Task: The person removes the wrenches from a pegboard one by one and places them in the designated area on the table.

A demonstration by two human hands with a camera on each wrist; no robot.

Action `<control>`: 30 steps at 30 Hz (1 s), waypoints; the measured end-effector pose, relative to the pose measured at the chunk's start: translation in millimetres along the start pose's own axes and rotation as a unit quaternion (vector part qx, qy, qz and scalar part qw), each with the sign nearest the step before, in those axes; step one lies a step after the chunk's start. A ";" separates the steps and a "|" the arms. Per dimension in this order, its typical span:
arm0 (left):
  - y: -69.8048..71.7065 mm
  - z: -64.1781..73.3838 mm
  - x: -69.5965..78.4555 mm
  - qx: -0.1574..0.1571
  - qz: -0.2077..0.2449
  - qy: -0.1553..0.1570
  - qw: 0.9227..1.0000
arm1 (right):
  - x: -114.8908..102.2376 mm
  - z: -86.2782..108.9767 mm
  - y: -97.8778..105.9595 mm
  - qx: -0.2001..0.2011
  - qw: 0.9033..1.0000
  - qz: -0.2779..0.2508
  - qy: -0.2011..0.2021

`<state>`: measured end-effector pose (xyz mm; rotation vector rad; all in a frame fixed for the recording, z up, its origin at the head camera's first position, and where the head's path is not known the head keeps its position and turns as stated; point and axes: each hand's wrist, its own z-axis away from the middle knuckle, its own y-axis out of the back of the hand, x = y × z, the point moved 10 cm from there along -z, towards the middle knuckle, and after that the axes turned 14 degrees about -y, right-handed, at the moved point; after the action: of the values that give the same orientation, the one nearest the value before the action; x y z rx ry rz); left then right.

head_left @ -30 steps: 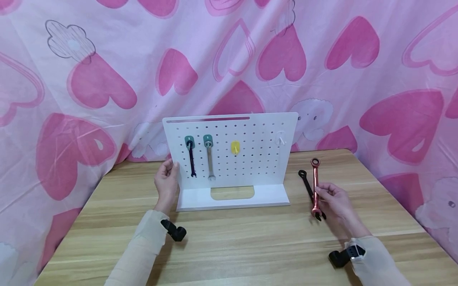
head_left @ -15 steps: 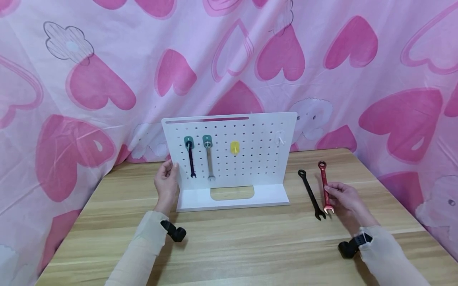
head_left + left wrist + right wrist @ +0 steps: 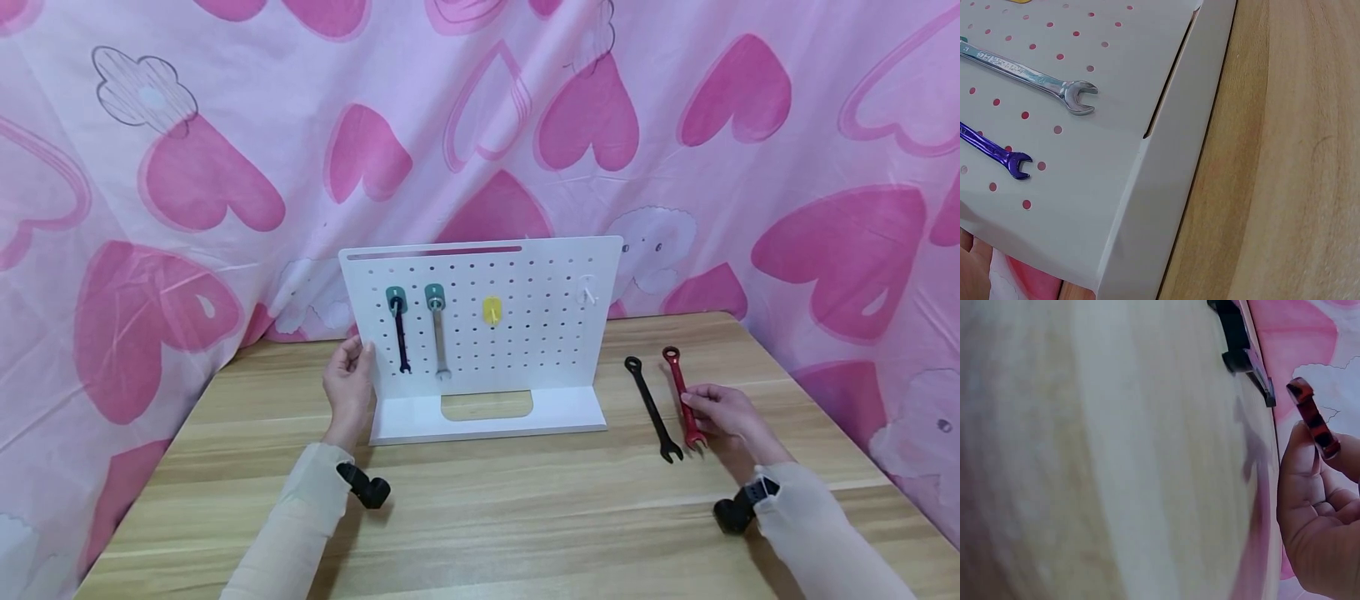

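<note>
My left hand [image 3: 349, 383] grips the left edge of a white pegboard [image 3: 517, 354], thumb at the edge and fingers curled towards the back. In the left wrist view only a bit of that hand [image 3: 974, 269] shows. My right hand [image 3: 726, 414] pinches a red combination wrench [image 3: 681, 392] between thumb and fingers; its ring end points away from me, close over the table. In the right wrist view the red wrench [image 3: 1316, 420] appears end-on above the thumb. Just left of it a black combination wrench [image 3: 651, 406] lies on the table.
On the pegboard's green hooks hang a purple wrench [image 3: 991, 147] and a silver wrench [image 3: 1038, 78]. A yellow hook [image 3: 492, 311] and a clear hook [image 3: 588, 291] carry nothing. A pink heart-print cloth [image 3: 480, 108] hangs behind the wooden table [image 3: 510, 517].
My right hand has carried the red wrench rightwards, from over the black wrench to beside it, and lowered it with its top tilted left. The left hand stays at the pegboard.
</note>
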<state>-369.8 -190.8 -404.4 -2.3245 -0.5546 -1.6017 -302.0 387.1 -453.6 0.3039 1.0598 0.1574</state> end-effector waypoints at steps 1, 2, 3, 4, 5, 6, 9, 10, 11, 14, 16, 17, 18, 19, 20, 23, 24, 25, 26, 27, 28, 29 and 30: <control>-0.1 0.2 -0.3 0.000 0.000 0.001 1.000 | 0.7 -0.6 -0.3 -0.002 1.000 0.001 -0.003; -0.2 0.3 -0.5 0.000 -0.001 0.002 1.000 | 1.4 -1.3 -0.5 -0.003 1.000 0.004 -0.006; -0.3 0.4 -0.5 -0.001 0.000 0.003 1.000 | 2.2 -2.2 -0.4 -0.005 1.000 0.006 -0.007; -0.5 0.6 -0.7 -0.001 0.001 0.003 1.000 | 3.0 -3.2 -0.8 -0.007 1.000 0.010 -0.007; -0.6 0.8 -0.5 -0.001 0.000 0.004 1.000 | 3.6 -4.0 -0.8 -0.007 1.000 0.016 -0.007; -0.6 0.8 -0.8 -0.001 0.001 0.005 1.000 | 4.4 -5.0 -0.4 -0.007 1.000 0.020 -0.008; -0.6 1.2 -1.4 0.001 0.002 0.009 1.000 | 5.6 -7.2 -0.6 -0.007 0.999 0.038 -0.004; -0.4 1.2 -1.5 0.001 0.001 0.010 1.000 | 5.9 -7.5 -0.8 -0.007 0.999 0.041 -0.004; -0.3 1.4 -1.6 0.001 0.000 0.011 1.000 | 5.9 -7.4 -0.8 -0.005 0.999 0.043 -0.006; -0.5 2.0 -2.2 0.001 0.000 0.014 1.000 | 5.3 -7.1 -0.2 0.003 0.997 0.071 -0.007; -0.3 1.9 -1.9 0.001 -0.002 0.012 1.000 | 5.3 -7.4 1.5 0.012 0.996 0.090 -0.012; -0.3 2.0 -1.8 0.000 -0.001 0.011 1.000 | 5.1 -7.6 2.1 0.015 0.994 0.104 -0.012; -0.3 2.1 -1.6 0.000 -0.002 0.011 1.000 | 4.9 -8.2 3.2 0.020 0.993 0.115 -0.013; -0.2 2.0 -1.4 0.000 -0.001 0.010 1.000 | 4.9 -8.8 3.7 0.021 0.992 0.122 -0.014; -0.2 1.8 -1.1 -0.001 -0.001 0.008 1.000 | 4.7 -9.1 4.1 0.022 0.992 0.125 -0.015; -0.2 1.0 -0.7 -0.002 0.002 0.005 1.000 | 5.3 -9.9 3.9 0.024 0.991 0.127 -0.024; -0.3 0.6 -0.5 -0.001 0.003 0.003 1.000 | 5.3 -9.7 3.4 0.026 0.992 0.123 -0.027; -0.3 0.1 -0.1 0.000 0.005 0.000 1.000 | 5.1 -9.4 2.3 0.026 0.992 0.122 -0.027; -0.3 -0.2 0.1 0.001 0.007 -0.002 1.000 | 5.1 -8.4 1.3 0.027 0.992 0.117 -0.030; -0.3 -0.4 0.0 0.001 0.008 -0.002 1.000 | 5.1 -7.9 0.5 0.028 0.992 0.115 -0.033; -0.2 -0.3 0.1 0.002 0.007 -0.003 1.000 | 4.8 -7.1 -0.5 0.029 0.993 0.112 -0.034; -0.1 -0.3 0.0 0.002 0.007 -0.002 1.000 | 4.0 -6.5 -1.6 0.029 0.993 0.113 -0.031; -0.1 -0.2 -0.2 0.001 0.007 -0.003 1.000 | 3.4 -5.9 -2.2 0.031 0.993 0.112 -0.031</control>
<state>-370.0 -190.8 -404.5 -2.3263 -0.5399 -1.5875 -305.6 386.9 -459.8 0.4811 0.9693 0.3158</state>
